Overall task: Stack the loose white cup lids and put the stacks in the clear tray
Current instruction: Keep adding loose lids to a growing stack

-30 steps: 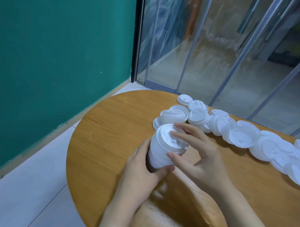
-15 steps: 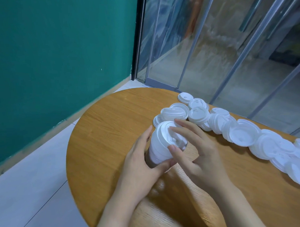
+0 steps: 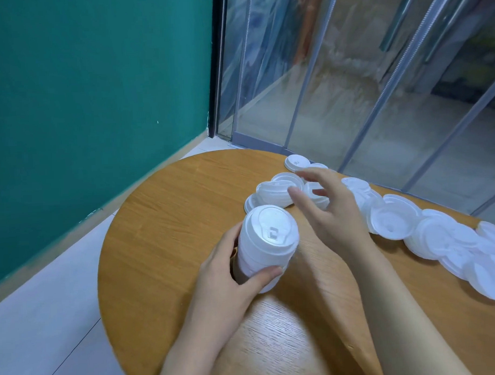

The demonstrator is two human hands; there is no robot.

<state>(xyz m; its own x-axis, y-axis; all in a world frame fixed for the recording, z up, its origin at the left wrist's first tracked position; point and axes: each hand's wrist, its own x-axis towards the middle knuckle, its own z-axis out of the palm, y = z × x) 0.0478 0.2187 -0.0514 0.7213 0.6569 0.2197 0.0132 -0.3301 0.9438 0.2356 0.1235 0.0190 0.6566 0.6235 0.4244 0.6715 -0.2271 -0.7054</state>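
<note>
A tall stack of white cup lids stands on the round wooden table. My left hand grips the stack from its left side, thumb across the front. My right hand hovers open above the loose white lids behind the stack, fingers spread and holding nothing. More loose lids lie in a row running to the right edge of the view. No clear tray is in view.
The table's curved edge drops to a pale tiled floor on the left. A teal wall stands at the left and glass door panels rise right behind the table.
My right hand has let go of the top of the stack and moved back and right over the loose lids. My left hand keeps its grip on the stack.
</note>
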